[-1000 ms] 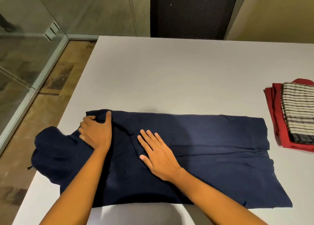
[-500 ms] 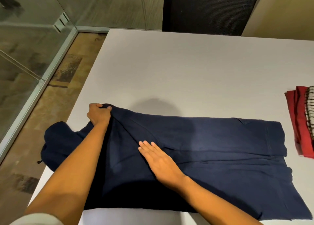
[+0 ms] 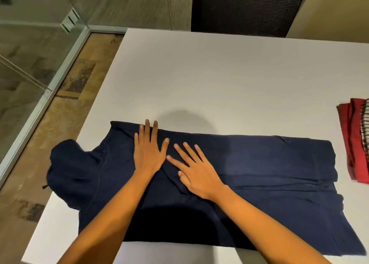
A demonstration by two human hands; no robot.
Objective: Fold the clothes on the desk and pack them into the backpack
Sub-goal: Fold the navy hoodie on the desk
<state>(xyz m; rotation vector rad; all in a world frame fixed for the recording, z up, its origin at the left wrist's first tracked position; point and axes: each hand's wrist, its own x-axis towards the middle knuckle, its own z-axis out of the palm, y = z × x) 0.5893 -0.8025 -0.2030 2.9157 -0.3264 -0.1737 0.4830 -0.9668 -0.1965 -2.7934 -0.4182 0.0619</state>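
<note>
While flat on hoodie (image 3: 269, 164) — both hands (image 3: 148, 154) (image 3: 196, 174)

Both bare forearms reach from the near edge toward the far side, converging at the hands. The left hand (image 3: 148, 152) lies flat, palm down, fingers straight and pointing far — thumb spread to the right. The right hand (image 3: 196, 172) lies just beside it, also flat, fingers spread and angled far-left, thumb kept close to the palm.
</note>
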